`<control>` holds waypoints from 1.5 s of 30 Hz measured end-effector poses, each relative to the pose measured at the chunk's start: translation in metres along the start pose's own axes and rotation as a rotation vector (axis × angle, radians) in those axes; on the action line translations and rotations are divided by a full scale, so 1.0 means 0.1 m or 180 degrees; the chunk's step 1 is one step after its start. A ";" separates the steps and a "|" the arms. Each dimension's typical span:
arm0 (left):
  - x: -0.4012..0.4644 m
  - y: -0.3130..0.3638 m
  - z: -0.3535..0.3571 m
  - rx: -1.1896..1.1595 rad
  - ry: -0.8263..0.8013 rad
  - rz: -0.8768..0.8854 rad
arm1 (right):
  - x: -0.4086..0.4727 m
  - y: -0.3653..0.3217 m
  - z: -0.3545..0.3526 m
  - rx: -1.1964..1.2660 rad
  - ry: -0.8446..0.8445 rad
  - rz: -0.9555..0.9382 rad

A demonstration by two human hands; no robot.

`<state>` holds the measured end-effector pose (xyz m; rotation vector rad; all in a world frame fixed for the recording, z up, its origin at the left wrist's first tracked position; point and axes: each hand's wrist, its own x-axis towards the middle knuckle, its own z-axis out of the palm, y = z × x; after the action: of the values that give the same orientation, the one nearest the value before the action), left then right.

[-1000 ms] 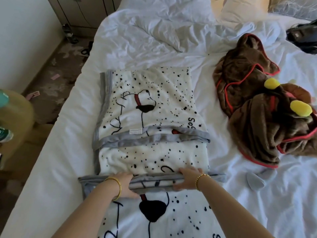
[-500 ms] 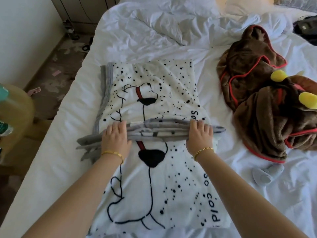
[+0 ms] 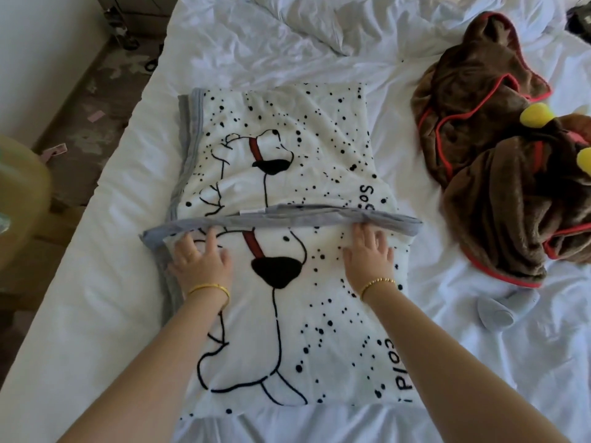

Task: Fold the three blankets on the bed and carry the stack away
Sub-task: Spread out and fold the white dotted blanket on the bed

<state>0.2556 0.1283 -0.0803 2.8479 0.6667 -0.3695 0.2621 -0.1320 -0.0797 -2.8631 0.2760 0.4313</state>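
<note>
A white blanket [image 3: 287, 340] with black dots, a dog drawing and grey trim lies partly folded in the middle of the bed. Its near half is folded over, and the grey edge [image 3: 287, 217] runs across the middle. My left hand [image 3: 200, 260] lies flat on the folded layer just below that edge, near its left end, fingers spread. My right hand [image 3: 369, 254] rests flat the same way near the right end. A crumpled brown blanket [image 3: 486, 193] with red trim and yellow pompoms [image 3: 537, 114] lies heaped to the right, apart from both hands.
The bed's white sheet [image 3: 105, 282] and a rumpled white duvet [image 3: 319, 24] surround the blankets. A small grey soft object [image 3: 499, 311] lies right of the white blanket. Left of the bed are the floor [image 3: 86, 100], a wall and a yellowish rounded object [image 3: 19, 199].
Both hands carried the grey-trimmed near edge away from me and laid it across the middle of the white blanket. The fingers have let go and now lie flat on it.
</note>
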 end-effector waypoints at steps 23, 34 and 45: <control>-1.39 -0.52 0.41 0.1923 -0.1674 0.2332 | -1.85 0.07 0.69 -0.1040 -0.1007 -0.1548; -1.25 -0.14 -0.38 0.2182 -0.2831 0.1979 | -1.48 -0.17 -0.10 -0.1425 -0.2629 -0.0635; -0.97 0.18 -1.27 0.1717 -0.2584 0.1544 | -1.10 -0.54 -1.31 -0.1692 -0.2532 -0.0433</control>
<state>0.2044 0.1030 0.0701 2.7594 -0.3198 -1.6646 0.2057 -0.0973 0.0867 -2.8418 -0.2104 1.7506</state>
